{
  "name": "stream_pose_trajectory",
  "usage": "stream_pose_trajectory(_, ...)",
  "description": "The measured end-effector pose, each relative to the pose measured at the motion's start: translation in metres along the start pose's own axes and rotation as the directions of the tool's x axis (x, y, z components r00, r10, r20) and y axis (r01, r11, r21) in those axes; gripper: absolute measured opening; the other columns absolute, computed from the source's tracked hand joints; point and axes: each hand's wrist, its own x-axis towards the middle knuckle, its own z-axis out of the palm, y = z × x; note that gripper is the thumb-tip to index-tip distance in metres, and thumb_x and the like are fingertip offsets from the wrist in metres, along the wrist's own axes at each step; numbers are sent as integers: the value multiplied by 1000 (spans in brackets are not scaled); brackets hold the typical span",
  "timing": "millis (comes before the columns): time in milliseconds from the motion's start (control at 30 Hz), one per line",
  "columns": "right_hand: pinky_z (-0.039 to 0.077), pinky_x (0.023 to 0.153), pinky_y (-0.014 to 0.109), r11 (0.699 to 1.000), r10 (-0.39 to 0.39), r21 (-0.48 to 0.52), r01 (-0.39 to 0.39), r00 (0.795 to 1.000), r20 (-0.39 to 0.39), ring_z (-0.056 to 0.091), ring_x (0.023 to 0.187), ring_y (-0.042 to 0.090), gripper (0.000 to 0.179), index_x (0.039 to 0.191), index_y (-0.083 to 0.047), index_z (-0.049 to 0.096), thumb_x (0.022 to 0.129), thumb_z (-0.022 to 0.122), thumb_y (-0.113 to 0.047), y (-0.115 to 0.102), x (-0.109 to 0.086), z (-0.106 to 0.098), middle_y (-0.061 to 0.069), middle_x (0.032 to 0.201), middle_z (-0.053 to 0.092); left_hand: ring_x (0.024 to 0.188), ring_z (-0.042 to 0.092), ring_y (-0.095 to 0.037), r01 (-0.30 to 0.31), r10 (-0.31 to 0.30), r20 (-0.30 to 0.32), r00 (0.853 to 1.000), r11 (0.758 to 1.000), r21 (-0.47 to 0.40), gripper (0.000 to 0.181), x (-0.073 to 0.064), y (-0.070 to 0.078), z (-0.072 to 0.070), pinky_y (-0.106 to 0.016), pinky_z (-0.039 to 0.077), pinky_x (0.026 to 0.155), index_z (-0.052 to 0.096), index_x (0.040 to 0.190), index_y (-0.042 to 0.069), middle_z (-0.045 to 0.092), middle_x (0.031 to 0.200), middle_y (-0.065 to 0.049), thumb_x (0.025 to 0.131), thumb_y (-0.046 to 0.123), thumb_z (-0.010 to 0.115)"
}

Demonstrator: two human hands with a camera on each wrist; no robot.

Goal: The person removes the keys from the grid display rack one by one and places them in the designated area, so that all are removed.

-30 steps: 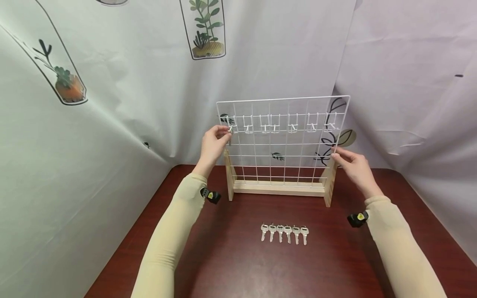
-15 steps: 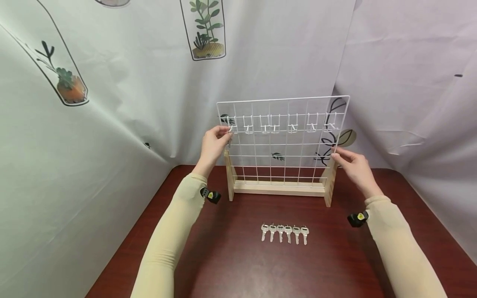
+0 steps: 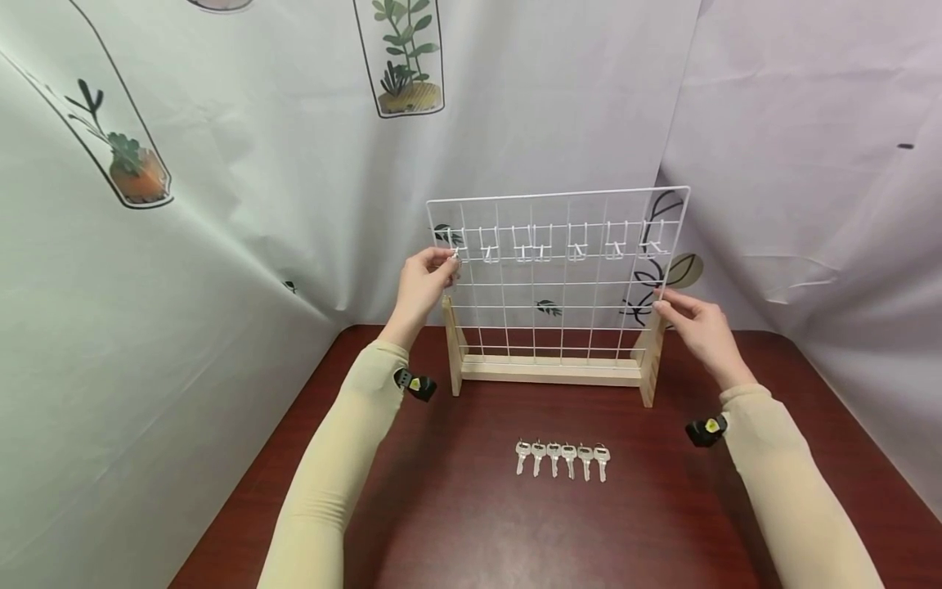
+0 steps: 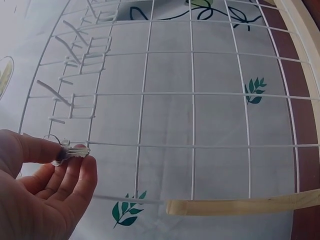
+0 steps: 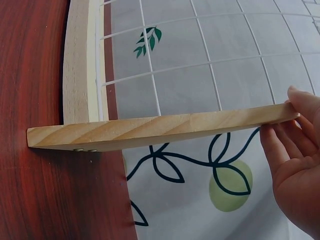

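A white wire grid [image 3: 559, 195] stands upright on a wooden stand, with several white hooks [image 3: 577, 250] along its upper part. Between thumb and fingers, my left hand [image 3: 423, 282] pinches a silver key [image 4: 76, 152] by its head, at the leftmost hook. A thin ring [image 4: 51, 137] shows at the key's head; whether it is around the hook cannot be told, as the fingers cover that spot. My right hand [image 3: 697, 329] grips the top end of the right wooden upright [image 5: 165, 129], thumb on one side and fingers on the other.
Several silver keys [image 3: 554, 458] with rings lie in a row on the dark red table [image 3: 545, 540], in front of the stand's wooden base bar [image 3: 552, 370]. A printed white curtain [image 3: 309, 164] hangs behind and at both sides.
The left fingers have shifted very slightly at the leftmost hook, and the key hanging below them in the head view now shows less. The right hand, grid and keys on the table have stayed put.
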Motion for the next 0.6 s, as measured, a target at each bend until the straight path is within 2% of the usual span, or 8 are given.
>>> stream_pose_trajectory(167,45,83,11,1000,1,2,-1,1000,-2,56,126,20,56,144,-9,56,101,59,-45,1,-1,0,17,141,56,71,62,-11,4,-4,8,1000,1000,-24,24,-1,1,-1,-18,53,65,67,114,-9,68,94,-16,97,7,63)
stream_pose_trajectory(367,45,82,13,1000,1,8,-1,1000,-1,53,129,34,57,144,-8,55,101,59,-45,0,-1,1,18,142,55,73,63,-11,8,-7,17,1000,998,-64,25,-3,0,-3,-17,53,66,64,115,-11,67,103,-28,98,6,62)
stream_pose_trajectory(467,45,83,14,1000,-2,7,2,1000,-5,53,129,36,56,144,-7,55,101,58,-44,0,-1,0,19,142,56,72,62,-10,2,-1,17,1000,998,-68,23,-5,1,-4,-18,53,66,65,113,-11,67,100,-27,98,6,62)
stream_pose_trajectory(600,44,83,15,1000,-10,4,10,1000,-6,53,129,36,57,143,-5,56,101,58,-44,0,-2,-1,20,141,56,72,62,-10,-1,2,17,1000,997,-72,20,-7,3,-6,-19,55,67,66,111,-10,67,95,-18,99,6,62)
